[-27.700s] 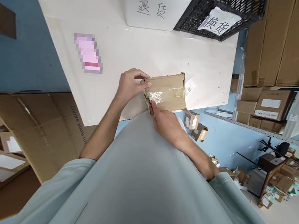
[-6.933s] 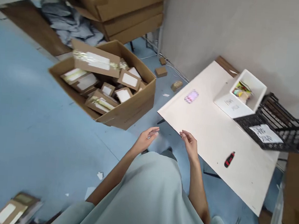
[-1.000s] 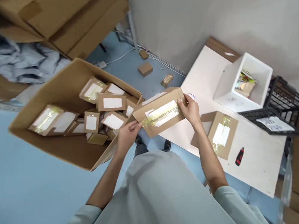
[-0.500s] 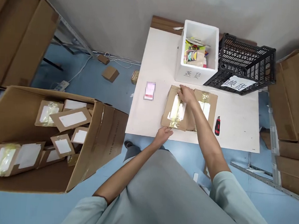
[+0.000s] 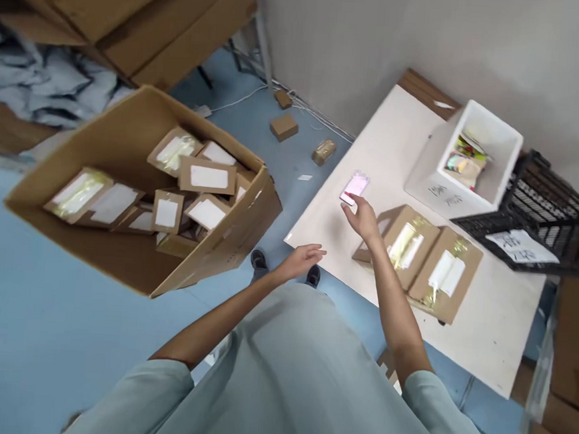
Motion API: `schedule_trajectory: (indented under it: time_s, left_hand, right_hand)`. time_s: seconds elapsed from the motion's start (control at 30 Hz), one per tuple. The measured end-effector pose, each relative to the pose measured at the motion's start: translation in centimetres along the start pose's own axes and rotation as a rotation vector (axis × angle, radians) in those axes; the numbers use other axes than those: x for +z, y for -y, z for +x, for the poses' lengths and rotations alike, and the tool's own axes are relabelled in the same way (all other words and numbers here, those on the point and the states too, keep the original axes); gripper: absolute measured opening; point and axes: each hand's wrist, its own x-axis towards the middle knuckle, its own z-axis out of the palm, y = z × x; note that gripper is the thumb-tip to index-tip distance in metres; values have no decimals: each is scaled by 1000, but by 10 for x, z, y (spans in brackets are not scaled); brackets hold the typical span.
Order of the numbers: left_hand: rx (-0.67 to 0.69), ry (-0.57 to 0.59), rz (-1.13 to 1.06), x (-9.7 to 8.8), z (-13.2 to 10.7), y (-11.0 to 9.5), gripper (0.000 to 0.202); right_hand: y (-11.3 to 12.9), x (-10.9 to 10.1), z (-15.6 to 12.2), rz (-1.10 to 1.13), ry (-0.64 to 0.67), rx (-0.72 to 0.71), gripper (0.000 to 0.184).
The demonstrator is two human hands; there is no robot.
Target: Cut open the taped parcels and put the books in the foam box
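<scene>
Two taped cardboard parcels with white labels lie side by side on the white table: one nearer my hands and one to its right. My right hand hovers open over the table's left part, just left of the nearer parcel and close to a pink phone-like item. My left hand is open in the air off the table's near-left edge, holding nothing. A large open carton full of labelled parcels stands on the blue floor to my left.
A white foam bin with packets inside and a black plastic crate with a paper note stand at the table's far side. Small boxes lie on the floor by the wall. Big cartons are stacked at upper left and along the right edge.
Both hands have let go of the second parcel, which now lies on the table beside the first. My hands have drawn back to the left, and my view has swung towards the big carton.
</scene>
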Motion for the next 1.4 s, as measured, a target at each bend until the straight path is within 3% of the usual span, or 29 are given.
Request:
schedule_trajectory:
  time_s: [0.13, 0.27, 0.43, 0.57, 0.73, 0.93, 1.07, 1.13, 1.2, 1.27, 1.4]
  left_hand:
    - [37, -251, -153, -120, -43, 2, 76]
    - [46, -539, -338, -228, -104, 15, 81]
    - [-4, -791, -479, -328, -174, 46, 74]
    - [-33, -958, -529, -391, -204, 74, 72]
    - [-58, -1147, -459, -458, -209, 99, 64]
    - [-103, -1378, -163, -555, -187, 111, 67]
    - [-178, -1368, 108, -628, -168, 124, 83]
    - [-197, -1309, 224, -651, -159, 132, 94]
    - [-189, -1265, 299, -659, -152, 140, 100]
    - [-154, -1279, 330, -652, -145, 145, 99]
    - [-79, -1393, 274, -620, -135, 146, 76]
  right_hand:
    - [91, 75, 23, 53, 150, -103, 59]
    - [175, 157, 42, 106, 322, -132, 54]
    - [262, 253, 61, 138, 512, -125, 55]
    - [315, 311, 74, 188, 622, -140, 61]
    - [364, 362, 91, 147, 746, -187, 59]
    - [402, 423, 115, 127, 847, -236, 52]
    - [418, 470, 140, 154, 919, -268, 55]
    - [424, 497, 156, 159, 941, -271, 56]
    - [430, 524, 172, 134, 942, -285, 57]
    - [437, 552, 189, 90, 926, -312, 59]
    - [455, 605, 218, 10, 860, -371, 72]
